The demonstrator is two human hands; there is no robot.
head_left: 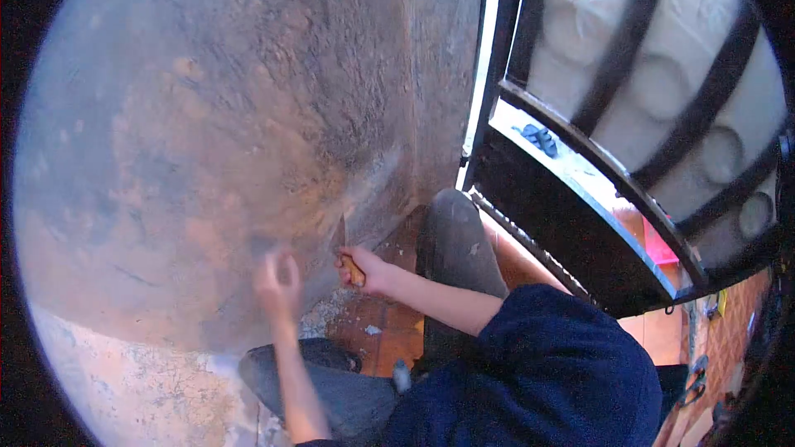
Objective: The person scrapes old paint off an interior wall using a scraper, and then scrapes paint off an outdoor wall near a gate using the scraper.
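Observation:
My right hand (364, 271) is wrapped round the wooden handle of a small trowel (355, 272), whose narrow dark blade points up at the foot of the rough plastered wall (248, 132). My left hand (279, 281) is raised in front of the same wall, to the left of the trowel. Motion smears its fingers, and a dark blur sits at their tips; whether they hold anything is unclear. The wall is patchy brown and grey, with a paler strip low on the left.
Pale crumbs of debris (373, 329) lie on the tiled floor (389, 314) between my bent legs. A dark metal door (563, 215) with patterned glass panes stands at the right. Beyond its gap show a dark object (540, 139) and something pink (658, 242). Sandals (694, 385) lie at lower right.

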